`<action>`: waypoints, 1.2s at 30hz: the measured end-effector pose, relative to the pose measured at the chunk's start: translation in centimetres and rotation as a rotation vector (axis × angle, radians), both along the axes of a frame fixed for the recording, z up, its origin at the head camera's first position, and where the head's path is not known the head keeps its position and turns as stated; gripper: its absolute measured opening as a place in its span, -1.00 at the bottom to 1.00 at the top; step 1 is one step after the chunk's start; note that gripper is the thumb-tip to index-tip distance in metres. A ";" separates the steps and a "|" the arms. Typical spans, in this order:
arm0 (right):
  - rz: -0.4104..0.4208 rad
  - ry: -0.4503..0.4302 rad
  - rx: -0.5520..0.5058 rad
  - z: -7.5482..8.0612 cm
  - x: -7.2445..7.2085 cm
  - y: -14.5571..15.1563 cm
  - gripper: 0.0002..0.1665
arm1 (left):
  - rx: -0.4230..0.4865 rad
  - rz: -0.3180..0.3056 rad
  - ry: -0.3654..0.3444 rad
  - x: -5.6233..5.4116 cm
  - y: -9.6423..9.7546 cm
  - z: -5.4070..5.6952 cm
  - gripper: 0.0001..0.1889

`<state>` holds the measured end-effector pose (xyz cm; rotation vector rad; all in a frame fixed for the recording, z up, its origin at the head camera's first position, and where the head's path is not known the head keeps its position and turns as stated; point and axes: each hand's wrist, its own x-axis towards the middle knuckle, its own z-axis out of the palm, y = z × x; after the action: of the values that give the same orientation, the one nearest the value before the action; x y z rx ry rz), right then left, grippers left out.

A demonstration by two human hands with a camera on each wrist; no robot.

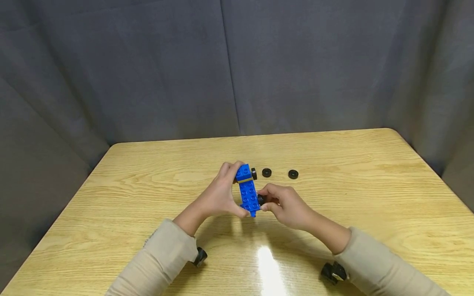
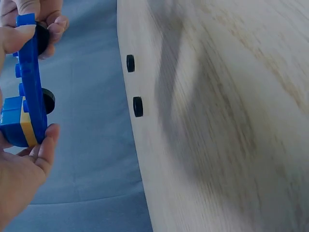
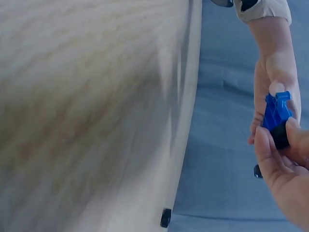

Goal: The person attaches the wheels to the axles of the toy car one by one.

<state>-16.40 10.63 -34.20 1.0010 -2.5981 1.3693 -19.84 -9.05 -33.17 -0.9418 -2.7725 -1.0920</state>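
Observation:
Above the table, my left hand (image 1: pixel 222 191) holds a blue toy brick car (image 1: pixel 249 193), fingers at its far end and thumb at the near end. Rows of studs face up on the car, and a yellow strip (image 2: pixel 28 126) lies under the blue brick at its far end. One black wheel (image 1: pixel 254 174) sticks out at the car's far right side. At the near right side my right hand (image 1: pixel 286 205) pinches another black wheel (image 3: pixel 280 135) between thumb and fingers, right against the car's edge. Fingers partly cover that wheel.
Two loose black wheels lie flat on the wooden table, one black tire (image 1: pixel 266 172) close beyond the car and a second black tire (image 1: pixel 293 174) farther right. A grey curtain (image 1: pixel 185 74) hangs behind the table (image 1: pixel 148 172). Black camera mounts (image 1: pixel 200 257) sit under the sleeves.

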 end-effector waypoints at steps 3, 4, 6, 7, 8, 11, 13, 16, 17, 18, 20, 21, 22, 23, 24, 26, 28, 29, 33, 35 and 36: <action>0.005 -0.070 -0.011 0.3 -0.1 0.4 -0.78 | 0.000 -0.002 -0.002 0.1 0.1 0.0 0.10; 0.005 -0.090 -0.014 0.4 -0.1 0.5 -0.78 | 0.003 -0.003 -0.005 0.1 0.1 0.0 0.10; 0.010 -0.123 -0.019 0.5 -0.2 0.6 -0.78 | 0.007 -0.008 -0.010 0.2 0.1 0.1 0.10; 0.019 -0.135 -0.023 0.5 -0.2 0.7 -0.77 | 0.006 -0.009 -0.012 0.2 0.1 0.1 0.10; 0.026 -0.150 -0.030 0.4 -0.2 0.8 -0.78 | 0.009 -0.014 -0.018 0.2 0.1 0.1 0.11; 0.043 -0.201 -0.061 0.4 -0.2 1.0 -0.78 | 0.020 -0.028 -0.034 0.3 0.0 0.0 0.12; 0.054 -0.233 -0.089 0.4 -0.2 1.1 -0.77 | 0.029 -0.037 -0.049 0.3 0.0 -0.1 0.14; 0.067 -0.255 -0.120 0.4 -0.3 1.3 -0.76 | 0.043 -0.041 -0.070 0.3 -0.1 -0.2 0.14; 0.070 -0.257 -0.127 0.3 -0.3 1.3 -0.76 | 0.046 -0.040 -0.078 0.3 -0.2 -0.2 0.13; 0.072 -0.260 -0.134 0.3 -0.3 1.3 -0.75 | 0.049 -0.041 -0.083 0.3 -0.2 -0.1 0.11; 0.076 -0.270 -0.145 0.2 -0.4 1.4 -0.74 | 0.057 -0.044 -0.086 0.4 -0.2 -0.1 0.01; 0.074 -0.281 -0.151 0.2 -0.4 1.5 -0.74 | 0.058 -0.046 -0.082 0.4 -0.3 -0.1 -0.05; 0.074 -0.289 -0.155 0.2 -0.4 1.5 -0.73 | 0.058 -0.046 -0.074 0.4 -0.3 0.0 -0.12; 0.074 -0.297 -0.160 0.2 -0.4 1.5 -0.73 | 0.057 -0.042 -0.068 0.4 -0.3 0.0 -0.20; 0.076 -0.307 -0.169 0.3 -0.4 1.5 -0.73 | 0.054 -0.036 -0.058 0.3 -0.3 0.1 -0.27; 0.086 -0.319 -0.188 0.3 -0.3 1.6 -0.72 | 0.047 -0.019 -0.034 0.3 -0.3 0.1 -0.39; 0.101 -0.330 -0.206 0.3 -0.3 1.6 -0.72 | 0.035 0.001 -0.009 0.3 -0.3 0.1 -0.47; 0.108 -0.332 -0.214 0.3 -0.3 1.6 -0.72 | 0.034 0.011 0.002 0.2 -0.3 0.1 -0.49; 0.115 -0.337 -0.218 0.2 -0.2 1.5 -0.73 | 0.029 0.035 0.050 0.2 -0.4 0.1 -0.54; 0.113 -0.343 -0.214 0.2 -0.1 1.5 -0.73 | 0.030 0.043 0.060 0.3 -0.4 0.1 -0.54; 0.112 -0.345 -0.212 0.2 -0.1 1.5 -0.74 | 0.029 0.045 0.061 0.3 -0.4 0.1 -0.53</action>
<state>-16.48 12.16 -34.00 0.9657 -2.5723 1.9553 -19.54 -9.48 -33.07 -0.8898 -2.7079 -1.0762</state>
